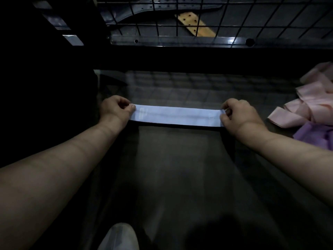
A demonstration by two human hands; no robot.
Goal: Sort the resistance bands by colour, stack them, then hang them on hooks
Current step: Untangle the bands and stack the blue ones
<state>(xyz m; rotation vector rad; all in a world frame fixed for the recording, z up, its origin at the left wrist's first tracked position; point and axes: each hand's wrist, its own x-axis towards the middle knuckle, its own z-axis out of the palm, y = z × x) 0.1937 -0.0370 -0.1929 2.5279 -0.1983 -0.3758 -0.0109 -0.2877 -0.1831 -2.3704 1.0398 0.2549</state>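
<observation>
A pale blue resistance band (177,116) lies flat and stretched sideways on the dark glossy surface (180,168). My left hand (115,108) pinches its left end between thumb and fingers. My right hand (237,114) pinches its right end the same way. At the right edge, several pink bands (310,105) lie in a loose heap. A purple band (313,135) lies just below them, partly under the pink ones.
A black wire grid panel (216,18) stands behind the surface, above a metal bar (180,41). Through the grid I see a tan perforated strap (195,24) and a dark belt (162,6). A white shoe tip (119,237) shows at the bottom.
</observation>
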